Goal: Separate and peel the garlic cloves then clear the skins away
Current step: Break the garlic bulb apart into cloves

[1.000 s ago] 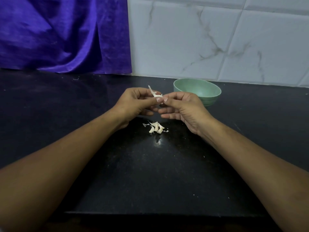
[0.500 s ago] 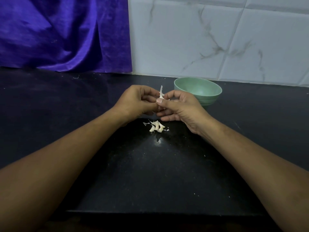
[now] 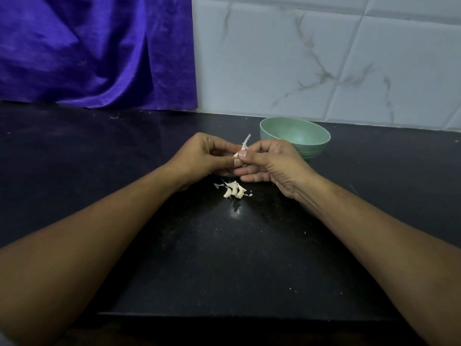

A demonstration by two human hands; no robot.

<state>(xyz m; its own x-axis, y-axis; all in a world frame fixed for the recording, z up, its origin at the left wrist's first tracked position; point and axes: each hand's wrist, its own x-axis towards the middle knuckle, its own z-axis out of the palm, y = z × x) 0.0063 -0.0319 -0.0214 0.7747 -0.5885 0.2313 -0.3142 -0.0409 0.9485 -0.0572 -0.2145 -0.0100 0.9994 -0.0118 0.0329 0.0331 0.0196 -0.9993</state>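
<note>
Above the worktop (image 3: 224, 258), the left hand (image 3: 202, 157) and right hand (image 3: 270, 163) together pinch a garlic clove (image 3: 236, 154), its skin (image 3: 245, 142) sticking upward.

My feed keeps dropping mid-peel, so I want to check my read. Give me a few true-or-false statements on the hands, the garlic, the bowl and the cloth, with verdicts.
1. The left hand and right hand hold one garlic clove between them. True.
2. The green bowl lies upside down. False: it stands upright, open side up, behind the right hand.
3. A small pile of garlic bits lies on the black counter below the hands. True.
4. The purple cloth covers the bowl. False: it hangs at the back left, apart from the bowl.
5. A strip of skin sticks up from the clove. True.
</note>
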